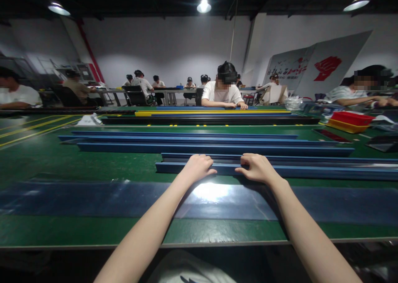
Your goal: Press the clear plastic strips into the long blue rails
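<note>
Both hands are on a long blue channel strip [311,172] that lies crosswise on the green table, its left end near the middle. My left hand [199,167] has its fingers curled over the strip and its thumb along the near side. To the right, my right hand [255,167] grips the same strip, fingers bent over it and thumb pointing left. Nearer to me, a clear bluish plastic sheet [93,198] lies flat across the table under my forearms.
More blue strips [214,148] lie just beyond, then black and yellow ones [149,114]. Red and yellow trays [350,121] and a dark phone-like slab [332,136] sit at the right. A person [224,88] works across the green table [40,158].
</note>
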Motion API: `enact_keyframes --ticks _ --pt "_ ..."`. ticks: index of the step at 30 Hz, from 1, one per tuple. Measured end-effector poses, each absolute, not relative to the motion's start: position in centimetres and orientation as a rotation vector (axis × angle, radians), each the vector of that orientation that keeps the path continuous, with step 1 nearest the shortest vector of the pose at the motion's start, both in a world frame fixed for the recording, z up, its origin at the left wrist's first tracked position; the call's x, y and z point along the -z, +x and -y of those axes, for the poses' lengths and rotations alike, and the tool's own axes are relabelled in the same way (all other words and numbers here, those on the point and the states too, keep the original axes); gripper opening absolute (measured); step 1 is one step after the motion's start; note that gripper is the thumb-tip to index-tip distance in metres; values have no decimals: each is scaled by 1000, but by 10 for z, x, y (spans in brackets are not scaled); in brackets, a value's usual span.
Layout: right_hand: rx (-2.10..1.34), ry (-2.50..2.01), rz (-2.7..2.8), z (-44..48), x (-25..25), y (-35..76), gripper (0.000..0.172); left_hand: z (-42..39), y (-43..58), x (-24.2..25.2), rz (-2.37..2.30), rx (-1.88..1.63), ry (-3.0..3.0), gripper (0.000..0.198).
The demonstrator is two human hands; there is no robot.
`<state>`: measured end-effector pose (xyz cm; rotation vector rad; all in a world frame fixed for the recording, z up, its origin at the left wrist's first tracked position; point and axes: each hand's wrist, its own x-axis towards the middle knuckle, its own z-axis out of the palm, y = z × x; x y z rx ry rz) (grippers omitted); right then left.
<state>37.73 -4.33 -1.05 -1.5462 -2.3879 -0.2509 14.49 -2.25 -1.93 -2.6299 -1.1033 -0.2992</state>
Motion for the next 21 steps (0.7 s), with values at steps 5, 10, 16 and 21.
enact_keyframes --ticks 5,10,16,21 --pt "248 -1516 2422 44 12 377 25 23 146 20 1123 288 -2615 32" --pt "236 -1494 2471 43 14 367 28 24 148 21 1146 297 -2604 33" --pt "241 -1448 2532 43 20 353 32 26 144 12 1231 284 -2650 33" --pt "257 -1445 2535 43 21 352 31 26 140 8 1313 255 -2671 31"
